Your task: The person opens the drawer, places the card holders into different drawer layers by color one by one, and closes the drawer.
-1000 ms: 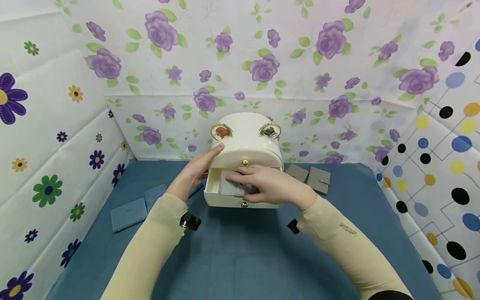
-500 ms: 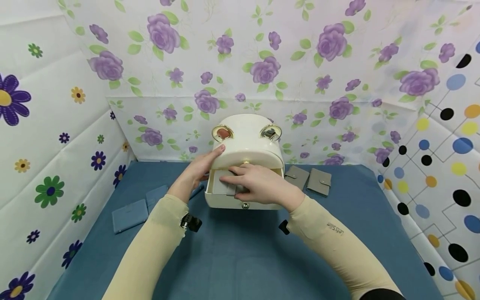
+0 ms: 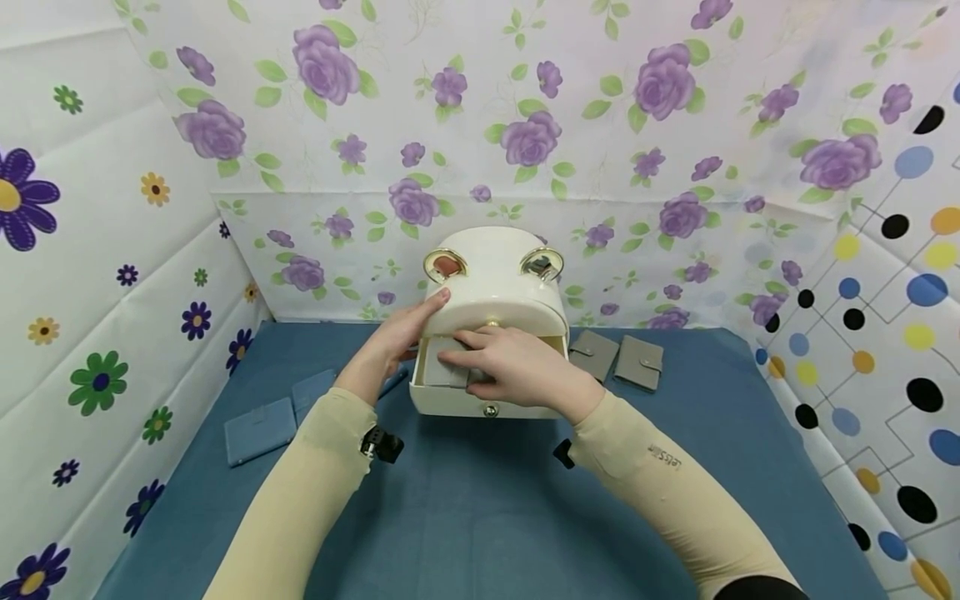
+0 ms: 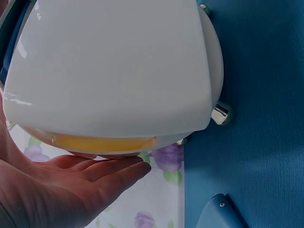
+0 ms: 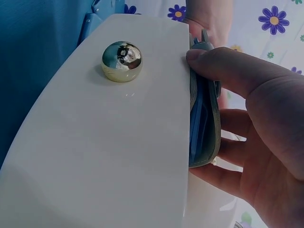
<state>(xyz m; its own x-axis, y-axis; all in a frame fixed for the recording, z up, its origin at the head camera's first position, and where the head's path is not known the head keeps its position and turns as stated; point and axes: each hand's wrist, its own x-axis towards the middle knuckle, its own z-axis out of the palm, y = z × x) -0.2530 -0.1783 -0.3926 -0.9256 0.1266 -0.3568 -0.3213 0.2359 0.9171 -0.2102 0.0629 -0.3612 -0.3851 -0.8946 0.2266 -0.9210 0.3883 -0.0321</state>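
A white frog-shaped storage box [image 3: 491, 287] with gold-rimmed eyes stands at the back of the table, its lower drawer [image 3: 450, 403] pulled out. My left hand [image 3: 390, 342] rests against the box's left side with fingers extended; the left wrist view shows them lying along the wall. My right hand [image 3: 521, 371] reaches into the drawer and holds a grey wallet [image 3: 444, 372]. In the right wrist view, the thumb is on one edge of the wallet [image 5: 216, 142] and the fingers lie behind it; its blue inside shows. The hand hides the drawer's right part.
Two grey wallets [image 3: 638, 363] lie on the blue cloth right of the box. On the left are blue wallets [image 3: 260, 431], one partly behind the left arm. A round metallic knob [image 5: 122, 61] sticks out from the drawer front. Patterned sheets [image 3: 480, 150] wall in the table.
My right hand has shifted slightly left inside the drawer with the grey wallet, mostly in the first half second. The left hand keeps its place on the box.
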